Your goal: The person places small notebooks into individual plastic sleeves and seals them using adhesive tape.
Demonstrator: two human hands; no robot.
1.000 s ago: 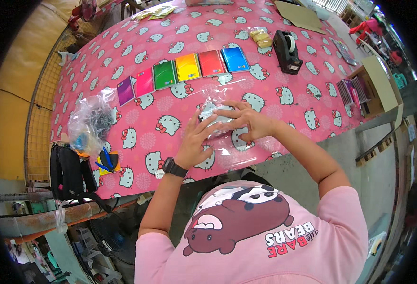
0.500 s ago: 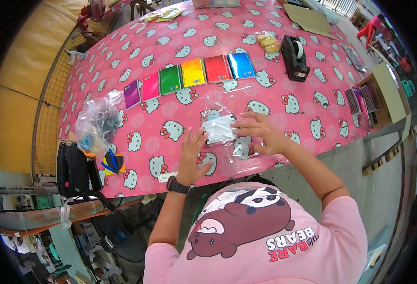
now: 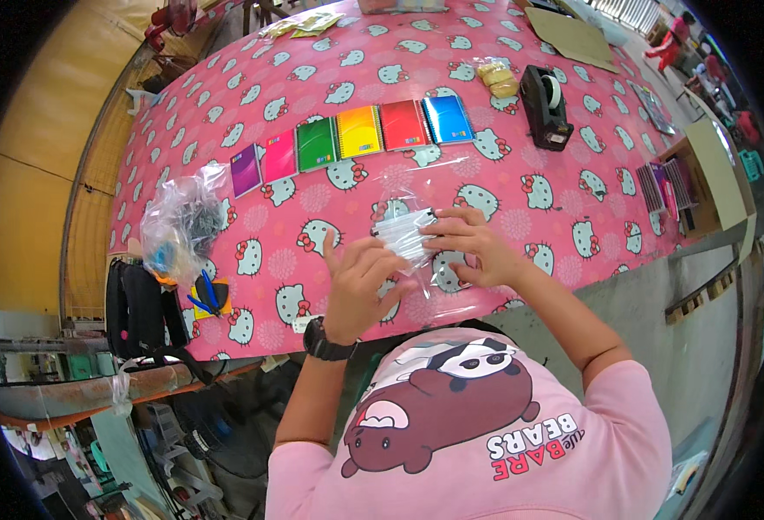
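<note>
On the pink table lies a white, flat-sided bundle in clear plastic wrap, whose loose film spreads beyond it at the far and near sides. My right hand holds the bundle's right side, fingers stretched over it and thumb lower on the film. My left hand is bent at the near left edge, fingers curled toward the thumb over the plastic, with one finger raised. Exactly what the bundle contains is hard to see through the shine. Beyond it stands a row of spiral notebooks in several colours.
A black tape dispenser and a packet of yellowish rolls sit at the far right. An open carton with notebooks is at the right edge. Left are a clear plastic bag, blue-handled cutters and a black bag.
My left hand has gone from spread fingers to bent ones, moving right over the bundle's near left edge. The right hand stays on the bundle. The whole view has shifted slightly.
</note>
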